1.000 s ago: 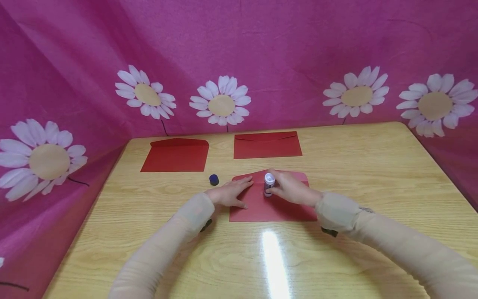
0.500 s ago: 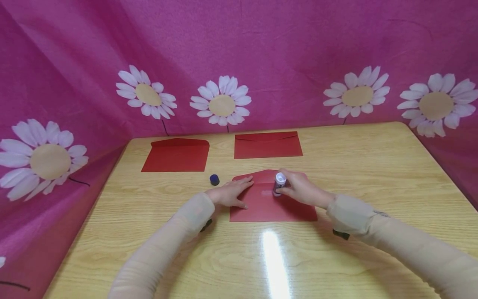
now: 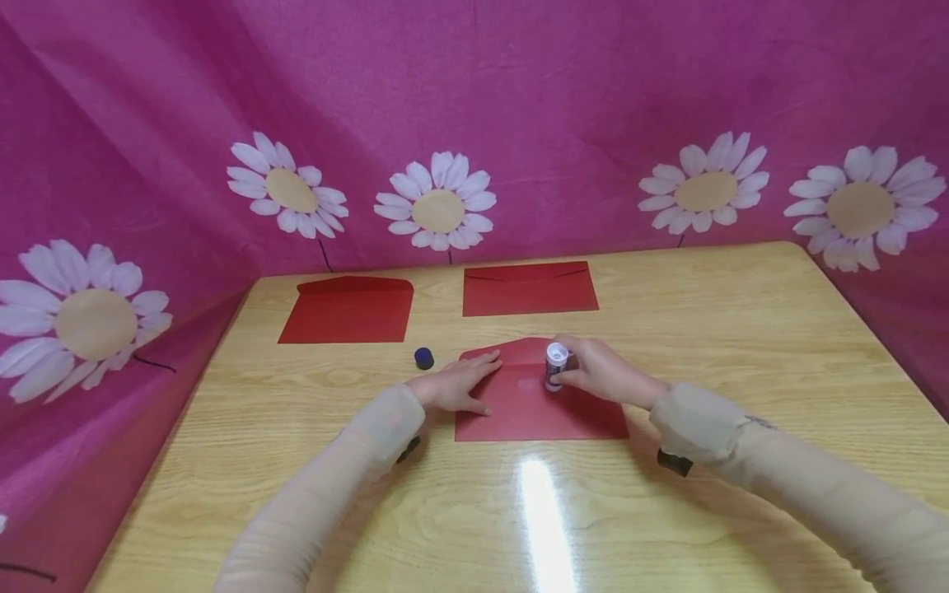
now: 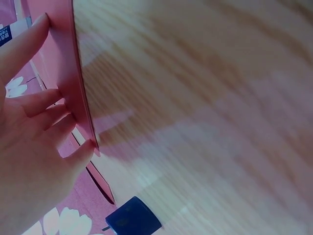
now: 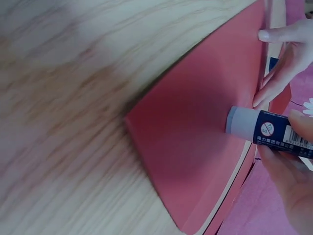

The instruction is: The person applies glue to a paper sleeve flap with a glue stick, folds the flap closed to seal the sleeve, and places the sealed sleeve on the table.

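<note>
A red envelope [image 3: 511, 416] with its flap unfolded lies on the table in front of the person. The left hand [image 3: 455, 385] rests on its left part with fingers spread; in the left wrist view the fingertips [image 4: 88, 144] press on the paper. In the right hand [image 3: 599, 373] is a glue stick [image 5: 266, 128], gripped upright between thumb and fingers, its lower end at the envelope near the middle. A pale glue smear [image 3: 528, 384] shows just left of it. The dark blue cap [image 3: 423, 357] of the glue stick stands left of the envelope, close to the left wrist.
Farther back lie two more red envelopes: one with a raised flap [image 3: 344, 315] at left, one with its flap folded down [image 3: 530, 292] in the middle. A pink curtain with daisies [image 3: 563, 123] hangs behind the wooden table [image 3: 741, 329].
The right hand has moved the glue stick a little to the right over the envelope, uncovering a pale smear. Over the last half second it has barely moved. The left hand has stayed in place.
</note>
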Demonstrator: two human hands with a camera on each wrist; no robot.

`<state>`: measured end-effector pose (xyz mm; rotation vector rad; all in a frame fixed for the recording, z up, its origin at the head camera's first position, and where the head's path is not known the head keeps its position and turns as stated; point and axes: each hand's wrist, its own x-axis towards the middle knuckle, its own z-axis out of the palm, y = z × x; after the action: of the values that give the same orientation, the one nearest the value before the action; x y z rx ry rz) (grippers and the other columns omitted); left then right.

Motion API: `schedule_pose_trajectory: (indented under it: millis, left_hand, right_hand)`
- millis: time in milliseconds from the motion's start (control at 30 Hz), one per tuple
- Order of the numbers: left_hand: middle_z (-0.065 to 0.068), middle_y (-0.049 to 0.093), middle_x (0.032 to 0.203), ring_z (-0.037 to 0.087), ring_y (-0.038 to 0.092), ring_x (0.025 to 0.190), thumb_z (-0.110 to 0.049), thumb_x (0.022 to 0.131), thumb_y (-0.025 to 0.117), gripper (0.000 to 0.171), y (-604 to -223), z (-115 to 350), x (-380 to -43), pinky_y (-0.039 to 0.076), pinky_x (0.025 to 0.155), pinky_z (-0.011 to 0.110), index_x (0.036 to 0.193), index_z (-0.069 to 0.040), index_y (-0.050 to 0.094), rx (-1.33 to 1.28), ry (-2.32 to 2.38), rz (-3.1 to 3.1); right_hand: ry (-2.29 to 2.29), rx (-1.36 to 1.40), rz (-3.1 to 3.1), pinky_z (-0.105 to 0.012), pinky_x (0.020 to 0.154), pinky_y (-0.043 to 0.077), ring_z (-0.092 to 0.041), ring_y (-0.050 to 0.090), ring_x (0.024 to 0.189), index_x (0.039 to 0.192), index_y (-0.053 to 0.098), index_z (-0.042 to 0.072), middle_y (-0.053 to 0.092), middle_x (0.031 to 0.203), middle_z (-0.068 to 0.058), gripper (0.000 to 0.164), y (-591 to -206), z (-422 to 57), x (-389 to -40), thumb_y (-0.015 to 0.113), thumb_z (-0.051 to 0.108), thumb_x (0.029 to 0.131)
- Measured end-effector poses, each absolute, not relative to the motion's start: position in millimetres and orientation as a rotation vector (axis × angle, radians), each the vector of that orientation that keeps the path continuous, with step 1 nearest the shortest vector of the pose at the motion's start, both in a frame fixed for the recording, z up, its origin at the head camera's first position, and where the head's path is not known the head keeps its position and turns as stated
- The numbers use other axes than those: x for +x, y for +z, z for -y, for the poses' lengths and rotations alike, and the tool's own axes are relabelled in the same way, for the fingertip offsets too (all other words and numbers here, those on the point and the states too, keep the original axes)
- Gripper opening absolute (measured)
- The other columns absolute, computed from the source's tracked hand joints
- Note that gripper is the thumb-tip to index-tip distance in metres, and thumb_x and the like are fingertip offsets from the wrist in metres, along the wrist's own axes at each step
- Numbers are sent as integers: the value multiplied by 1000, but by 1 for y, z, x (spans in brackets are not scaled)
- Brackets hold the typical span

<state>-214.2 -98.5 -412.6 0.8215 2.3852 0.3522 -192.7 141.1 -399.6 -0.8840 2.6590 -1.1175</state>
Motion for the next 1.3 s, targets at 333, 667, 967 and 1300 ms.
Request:
schedule_pose_trajectory:
  millis: [333, 667, 967, 1300]
  left_hand:
    - [0, 7, 149, 20, 9, 135, -32, 82, 62, 76, -415, 98, -216, 8, 108, 41, 142, -15, 19, 782, 351, -2391]
    - [1, 9, 148, 19, 9, 135, -31, 81, 62, 76, -415, 98, -215, 8, 108, 42, 142, -14, 20, 792, 357, -2392]
    - [0, 9, 148, 19, 10, 134, -32, 81, 63, 76, -414, 98, -215, 9, 108, 43, 142, -15, 20, 767, 378, -2384]
    - [0, 8, 149, 20, 8, 135, -32, 82, 62, 76, -414, 100, -215, 8, 108, 42, 142, -15, 19, 793, 385, -2373]
  right_hand:
    - [-989, -836, -2697, -35, 75, 50, -21, 60, 84, 95, 54, 2, 61, 85, -5, 24, -394, -124, -196, 69, 6, 75]
    - [-1032, -799, -2606, -35, 81, 48, -19, 57, 86, 104, 53, 1, 60, 92, -7, 30, -391, -102, -197, 67, 5, 77]
    - [-1074, -839, -2601, -36, 81, 48, -20, 57, 87, 100, 52, 0, 60, 92, -9, 29, -397, -101, -198, 68, 3, 76]
    - [-1031, -832, -2629, -35, 81, 48, -21, 57, 90, 109, 48, -5, 59, 95, -11, 36, -398, -112, -195, 65, 4, 79]
